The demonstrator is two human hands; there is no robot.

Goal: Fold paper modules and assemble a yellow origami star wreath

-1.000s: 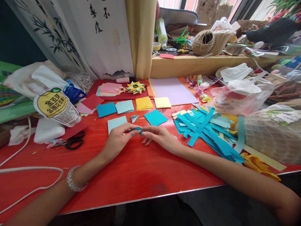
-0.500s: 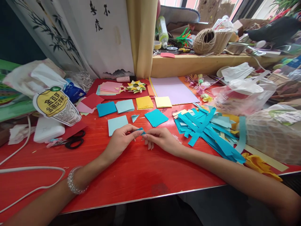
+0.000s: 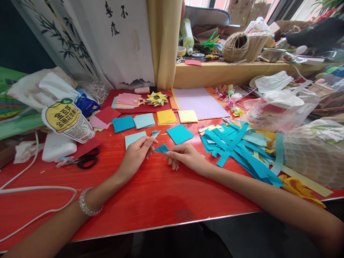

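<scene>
My right hand (image 3: 186, 156) pinches a small folded blue paper triangle (image 3: 161, 148) between thumb and fingertips, just above the red table. My left hand (image 3: 138, 150) is off to its left, fingers loosely bent and holding nothing that I can see. Its fingertips are close to a small folded light-blue paper triangle (image 3: 155, 134); whether they touch it I cannot tell. Partly behind the left hand lies a stack of light-blue paper squares (image 3: 132, 139). Beyond the right hand is a stack of bright blue paper squares (image 3: 180, 134).
Blue paper strips (image 3: 232, 145) are heaped on the right. More paper stacks, including a yellow one (image 3: 166, 117), line the back, below a folded paper ring (image 3: 157, 98). Black-handled scissors (image 3: 88, 162) and a white cable (image 3: 53, 187) lie left. Plastic bags (image 3: 287, 104) crowd the right.
My left hand has let go of the blue paper triangle and moved slightly up and left. The triangle stays in my right hand, now more visible. The view has shifted slightly.
</scene>
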